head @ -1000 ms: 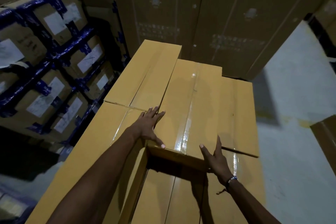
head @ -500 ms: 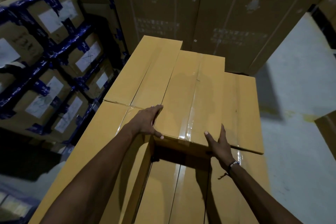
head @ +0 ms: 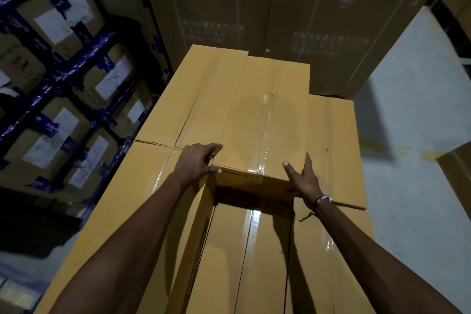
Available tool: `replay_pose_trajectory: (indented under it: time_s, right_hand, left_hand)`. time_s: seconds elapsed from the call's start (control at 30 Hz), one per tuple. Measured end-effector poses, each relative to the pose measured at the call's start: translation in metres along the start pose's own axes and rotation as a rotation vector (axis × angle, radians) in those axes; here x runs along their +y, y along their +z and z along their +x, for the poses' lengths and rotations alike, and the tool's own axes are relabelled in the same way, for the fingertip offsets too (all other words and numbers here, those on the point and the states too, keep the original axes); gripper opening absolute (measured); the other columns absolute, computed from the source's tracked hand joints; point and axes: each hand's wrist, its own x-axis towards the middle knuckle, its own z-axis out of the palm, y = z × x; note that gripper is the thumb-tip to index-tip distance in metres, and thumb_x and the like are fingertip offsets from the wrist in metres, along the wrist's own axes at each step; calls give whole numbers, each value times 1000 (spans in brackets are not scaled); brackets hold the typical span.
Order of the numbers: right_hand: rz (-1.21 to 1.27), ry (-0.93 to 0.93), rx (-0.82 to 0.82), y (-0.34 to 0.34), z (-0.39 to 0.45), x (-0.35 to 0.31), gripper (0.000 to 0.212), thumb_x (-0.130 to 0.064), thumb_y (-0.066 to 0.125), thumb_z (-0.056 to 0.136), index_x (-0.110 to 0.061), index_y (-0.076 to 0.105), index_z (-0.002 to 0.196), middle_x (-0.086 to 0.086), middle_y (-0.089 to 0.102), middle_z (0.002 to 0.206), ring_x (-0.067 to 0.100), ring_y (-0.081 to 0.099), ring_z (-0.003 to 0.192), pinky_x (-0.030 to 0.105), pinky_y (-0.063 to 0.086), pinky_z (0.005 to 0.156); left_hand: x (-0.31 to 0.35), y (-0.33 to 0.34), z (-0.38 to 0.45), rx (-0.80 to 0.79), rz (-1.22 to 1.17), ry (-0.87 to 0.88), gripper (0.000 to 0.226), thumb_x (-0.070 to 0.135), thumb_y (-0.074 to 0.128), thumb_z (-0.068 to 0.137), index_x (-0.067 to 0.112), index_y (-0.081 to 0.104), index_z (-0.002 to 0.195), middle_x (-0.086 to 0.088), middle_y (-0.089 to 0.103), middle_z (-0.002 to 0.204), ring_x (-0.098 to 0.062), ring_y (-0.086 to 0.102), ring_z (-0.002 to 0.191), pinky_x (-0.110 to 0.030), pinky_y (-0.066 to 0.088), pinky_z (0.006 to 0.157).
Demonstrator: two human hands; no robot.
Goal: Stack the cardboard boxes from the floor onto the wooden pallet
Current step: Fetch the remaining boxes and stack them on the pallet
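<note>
A long tan cardboard box [head: 262, 120] with glossy tape down its middle lies on top of a stack of similar boxes [head: 254, 257]. It sits between a left box [head: 193, 99] and a lower right box [head: 334, 150]. My left hand [head: 195, 162] wraps the near-left corner of the middle box, with the thumb on its near edge. At the near-right corner my right hand [head: 303, 177] presses with straight fingers. The wooden pallet is hidden under the stack.
Stacked cartons bound with blue tape [head: 63, 84] stand close on the left. Tall brown cartons [head: 280, 7] form a wall behind the stack. Pale concrete floor [head: 418, 135] opens to the right, where another box corner [head: 458, 173] shows at the edge.
The middle box has slid away from me along the stack. Both hands moved forward with it, and my left hand shifted from lying flat on top to wrapping the corner.
</note>
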Motion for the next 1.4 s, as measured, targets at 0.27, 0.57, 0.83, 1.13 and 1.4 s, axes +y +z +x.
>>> replay_pose_trajectory:
  time_s: [0.27, 0.57, 0.83, 1.13, 1.4]
  right_hand:
    - [-26, 23, -14, -2, 17, -9, 99, -65, 63, 90, -39, -1, 162, 18, 39, 159, 42, 55, 130, 58, 53, 101]
    - [-15, 29, -15, -2, 30, -14, 100, -62, 65, 91, -39, -1, 163, 16, 38, 160, 42, 46, 138, 60, 53, 100]
    - [-33, 47, -25, -3, 31, -15, 96, -56, 62, 96, -32, -1, 164, 21, 46, 151, 43, 52, 130, 53, 54, 99]
    - [2, 56, -6, -45, 12, -21, 93, -56, 60, 98, -18, 7, 165, 17, 34, 163, 39, 39, 145, 46, 40, 115]
    - [25, -95, -40, -139, 16, -44, 84, -55, 59, 98, -21, 20, 163, 9, 39, 162, 32, 41, 145, 45, 38, 116]
  left_hand:
    - [1, 8, 12, 116, 84, -44, 72, 54, 84, 79, 30, 61, 143, 5, 77, 118, -16, 71, 107, -41, 42, 106]
    - [11, 8, 21, 146, 238, -83, 61, 55, 78, 86, 31, 63, 140, 4, 79, 110, -17, 68, 104, -39, 41, 100]
    - [25, 7, 16, 92, 348, -134, 54, 50, 73, 92, 33, 61, 141, -1, 77, 114, -24, 64, 107, -38, 39, 99]
    - [65, -4, -3, 15, 147, -206, 71, 46, 79, 89, 20, 49, 148, -4, 63, 140, -25, 58, 130, -47, 32, 117]
    - [163, -6, -28, 380, -193, -350, 58, 44, 79, 89, 18, 61, 138, -7, 75, 101, -23, 69, 87, -46, 55, 97]
